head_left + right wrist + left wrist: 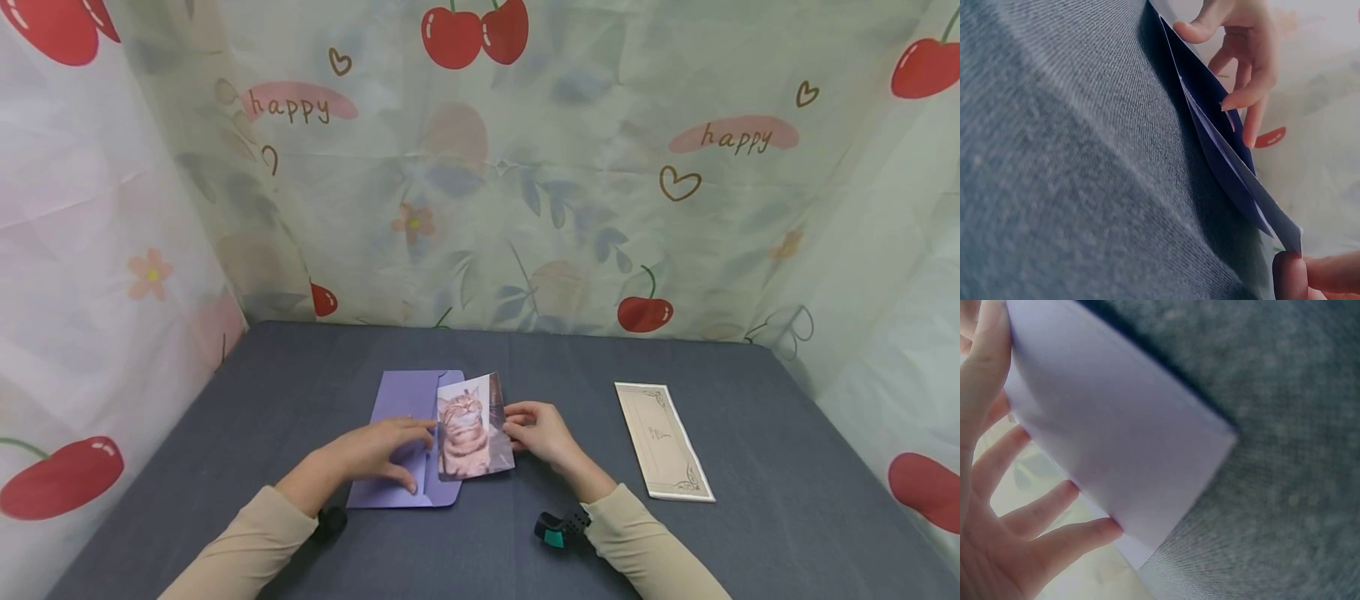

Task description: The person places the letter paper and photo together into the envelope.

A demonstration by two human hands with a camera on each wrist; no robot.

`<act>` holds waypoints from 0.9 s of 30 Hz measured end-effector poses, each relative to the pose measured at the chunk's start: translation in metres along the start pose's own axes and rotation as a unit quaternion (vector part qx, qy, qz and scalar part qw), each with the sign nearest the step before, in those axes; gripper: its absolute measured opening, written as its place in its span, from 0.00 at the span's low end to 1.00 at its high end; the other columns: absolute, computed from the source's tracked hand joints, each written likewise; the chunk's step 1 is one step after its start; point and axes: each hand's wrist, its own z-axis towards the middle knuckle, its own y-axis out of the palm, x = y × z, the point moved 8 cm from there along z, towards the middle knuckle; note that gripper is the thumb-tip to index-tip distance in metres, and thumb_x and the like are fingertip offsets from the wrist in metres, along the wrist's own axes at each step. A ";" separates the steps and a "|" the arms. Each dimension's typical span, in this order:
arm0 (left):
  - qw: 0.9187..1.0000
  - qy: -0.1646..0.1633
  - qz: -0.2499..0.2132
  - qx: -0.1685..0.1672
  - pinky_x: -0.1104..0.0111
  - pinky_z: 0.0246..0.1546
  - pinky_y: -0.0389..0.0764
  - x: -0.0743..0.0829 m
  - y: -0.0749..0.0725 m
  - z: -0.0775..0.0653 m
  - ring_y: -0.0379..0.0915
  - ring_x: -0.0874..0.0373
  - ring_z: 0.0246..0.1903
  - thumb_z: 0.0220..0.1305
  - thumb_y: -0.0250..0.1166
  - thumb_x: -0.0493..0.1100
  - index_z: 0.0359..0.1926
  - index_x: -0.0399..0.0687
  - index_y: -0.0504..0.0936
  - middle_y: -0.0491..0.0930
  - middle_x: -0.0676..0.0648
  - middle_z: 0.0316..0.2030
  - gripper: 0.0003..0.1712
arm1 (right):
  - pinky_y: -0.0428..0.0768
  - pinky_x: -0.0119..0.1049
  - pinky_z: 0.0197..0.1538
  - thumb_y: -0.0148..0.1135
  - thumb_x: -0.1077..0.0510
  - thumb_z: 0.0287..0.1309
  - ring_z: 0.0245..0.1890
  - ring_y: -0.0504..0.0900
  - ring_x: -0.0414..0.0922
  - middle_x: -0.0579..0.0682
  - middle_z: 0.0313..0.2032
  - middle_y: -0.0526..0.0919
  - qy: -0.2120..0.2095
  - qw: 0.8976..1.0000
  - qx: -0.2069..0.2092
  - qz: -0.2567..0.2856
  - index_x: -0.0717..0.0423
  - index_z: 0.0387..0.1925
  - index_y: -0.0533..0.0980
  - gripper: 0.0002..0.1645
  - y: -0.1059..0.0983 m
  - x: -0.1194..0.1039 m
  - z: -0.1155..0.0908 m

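Note:
A purple envelope (397, 396) lies on the dark table, its flap side toward the right. My left hand (382, 450) rests on it with fingers spread; in the left wrist view, the fingertips touch the edge of the envelope (1116, 425). A card with a cat picture (465, 429) overlaps the envelope's right side. Between thumb and fingers my right hand (543, 433) pinches the card's right edge. The right wrist view shows the card (1244, 172) tilted up, its far edge at the envelope (1200, 72). Whether that edge is inside the envelope cannot be told.
A cream card with ornate corners (663, 442) lies apart on the right of the dark tablecloth (555, 354). Patterned curtains (487, 183) with cherries hang behind and at both sides. Black wrist devices (558, 529) sit on both wrists.

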 end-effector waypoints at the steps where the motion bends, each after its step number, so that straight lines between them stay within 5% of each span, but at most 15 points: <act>1: 1.000 0.000 0.000 0.000 0.51 0.62 0.66 0.000 0.000 0.000 0.65 0.43 0.62 0.45 0.69 0.57 0.47 0.48 0.76 0.68 0.41 0.64 0.30 | 0.84 0.35 0.30 0.59 0.71 0.54 0.26 0.81 0.38 0.62 0.35 0.83 0.001 1.000 0.001 0.001 0.71 0.47 0.75 0.16 0.001 0.000 0.000; 27: 1.000 -0.003 -0.001 -0.008 0.50 0.64 0.65 0.001 0.000 0.000 0.64 0.42 0.63 0.47 0.69 0.57 0.51 0.46 0.76 0.69 0.41 0.63 0.32 | 0.84 0.35 0.31 0.60 0.70 0.54 0.28 0.82 0.39 0.61 0.36 0.83 0.011 1.000 -0.004 0.013 0.70 0.48 0.75 0.17 0.017 -0.005 0.000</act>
